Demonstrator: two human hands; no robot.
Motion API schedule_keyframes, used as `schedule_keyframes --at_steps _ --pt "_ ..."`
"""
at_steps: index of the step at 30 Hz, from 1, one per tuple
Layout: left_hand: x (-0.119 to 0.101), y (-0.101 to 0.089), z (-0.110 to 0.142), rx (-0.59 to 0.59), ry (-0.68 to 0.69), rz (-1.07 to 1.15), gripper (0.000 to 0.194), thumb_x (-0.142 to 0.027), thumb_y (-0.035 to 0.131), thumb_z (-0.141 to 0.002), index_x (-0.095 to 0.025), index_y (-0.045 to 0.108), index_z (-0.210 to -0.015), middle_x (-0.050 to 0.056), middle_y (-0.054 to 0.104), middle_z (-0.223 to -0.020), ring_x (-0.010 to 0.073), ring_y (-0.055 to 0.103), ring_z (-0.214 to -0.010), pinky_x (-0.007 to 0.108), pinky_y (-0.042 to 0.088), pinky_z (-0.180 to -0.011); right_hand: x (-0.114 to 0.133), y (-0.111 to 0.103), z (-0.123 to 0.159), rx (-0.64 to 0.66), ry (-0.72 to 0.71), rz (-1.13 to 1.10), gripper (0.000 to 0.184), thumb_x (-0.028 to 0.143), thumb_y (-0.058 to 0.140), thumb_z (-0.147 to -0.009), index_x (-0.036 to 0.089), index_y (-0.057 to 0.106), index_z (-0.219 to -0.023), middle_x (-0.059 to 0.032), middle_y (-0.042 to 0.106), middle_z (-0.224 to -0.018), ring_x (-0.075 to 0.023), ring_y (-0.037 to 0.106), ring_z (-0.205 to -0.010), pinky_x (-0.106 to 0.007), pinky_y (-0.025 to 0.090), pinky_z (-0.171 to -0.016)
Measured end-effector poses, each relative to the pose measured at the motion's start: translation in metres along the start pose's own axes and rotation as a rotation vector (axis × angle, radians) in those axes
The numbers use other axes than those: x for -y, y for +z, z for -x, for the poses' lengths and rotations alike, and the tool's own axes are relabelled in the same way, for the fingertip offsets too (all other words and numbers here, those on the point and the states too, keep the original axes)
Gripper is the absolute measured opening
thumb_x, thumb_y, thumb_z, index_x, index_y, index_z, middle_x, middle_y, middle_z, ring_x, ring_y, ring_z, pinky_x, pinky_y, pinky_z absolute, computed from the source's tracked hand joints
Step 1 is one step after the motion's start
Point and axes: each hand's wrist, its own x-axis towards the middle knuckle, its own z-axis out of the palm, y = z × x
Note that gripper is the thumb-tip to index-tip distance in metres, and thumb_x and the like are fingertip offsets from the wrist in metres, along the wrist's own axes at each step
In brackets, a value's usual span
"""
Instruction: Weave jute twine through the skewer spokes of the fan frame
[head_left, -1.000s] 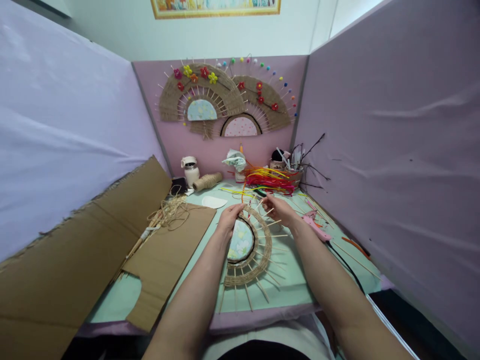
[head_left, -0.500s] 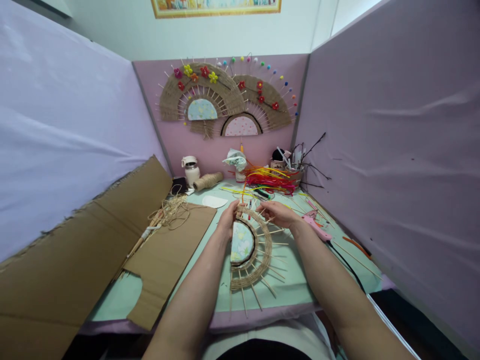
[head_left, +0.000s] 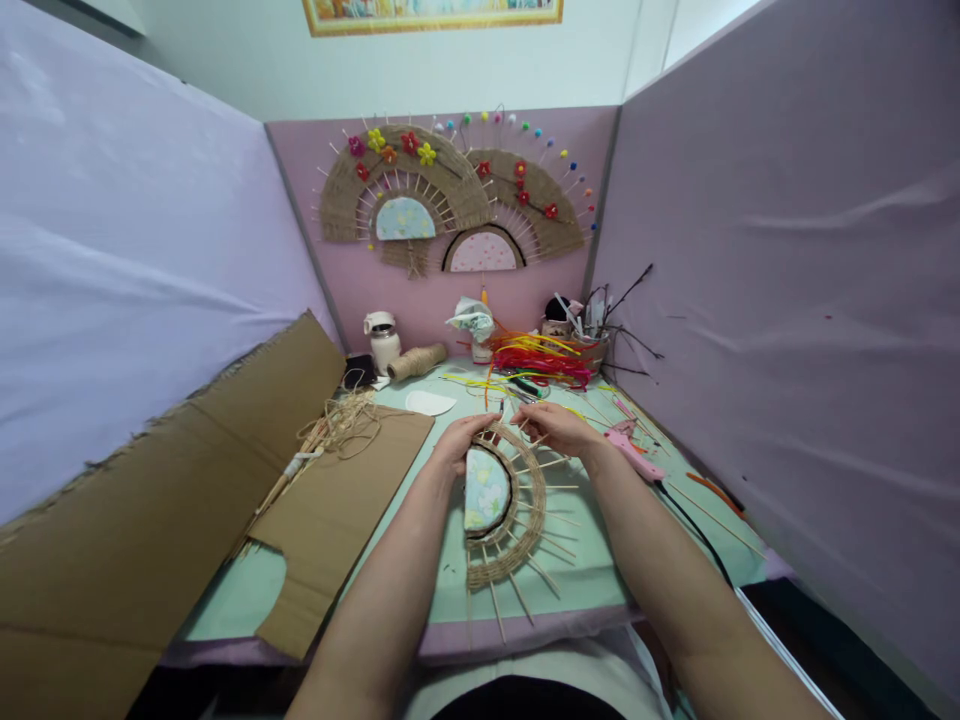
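Fan (head_left: pixel 538 500) over the table (head_left: pixel 589 590) | left hand (head_left: pixel 454 445) clamps its far end, we'd say for steadiness | right hand (head_left: pixel 561 430) curls by the sticks (head_left: pixel 562 487), grip too small to tell

head view: from the person's head, facing forward and down
table (head_left: pixel 446 605): close below
back panel (head_left: pixel 420 305): farther, nearly square-on

The forearms (head_left: pixel 397 570) are bare, the lower clothing (head_left: pixel 596 672) pale.
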Motion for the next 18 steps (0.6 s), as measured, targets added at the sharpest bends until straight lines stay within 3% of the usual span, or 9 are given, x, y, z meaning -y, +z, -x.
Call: schedule_keyframes --at_steps 6,13,18 --pt "-0.003 0.0 0.0 0.015 -0.008 0.035 0.014 -0.015 0.066 -0.071 -0.008 0.069 -0.083 0.009 0.07 -0.078 0.0113 0.063 -0.063 0.02 0.049 -0.059 0.002 0.002 -0.002 -0.214 -0.16 0.099 0.047 0.061 0.06 -0.069 0.014 0.063 -0.074 0.0051 0.041 -0.046 -0.0064 0.032 -0.041 -0.023 0.021 -0.043" --pt "-0.005 -0.003 0.0 -0.02 -0.002 0.063 0.011 -0.013 0.064 -0.073 -0.008 0.069 -0.081 0.008 0.069 -0.072 0.0104 0.062 -0.056 0.017 0.048 -0.052 0.002 -0.008 -0.009 -0.542 -0.36 0.203 0.05 0.066 0.055 -0.068 0.016 0.061 -0.067 0.0017 0.047 -0.049 -0.0092 0.038 -0.045 -0.024 0.027 -0.045" --pt "-0.006 -0.006 -0.001 -0.036 -0.008 0.096 0.012 -0.011 0.062 -0.074 -0.007 0.069 -0.083 0.008 0.069 -0.069 0.0097 0.06 -0.049 0.018 0.048 -0.049 0.002 -0.009 -0.008 -0.546 -0.431 0.213 0.05 0.066 0.054 -0.07 0.017 0.062 -0.069 -0.0007 0.051 -0.055 -0.0109 0.042 -0.05 -0.023 0.03 -0.046"
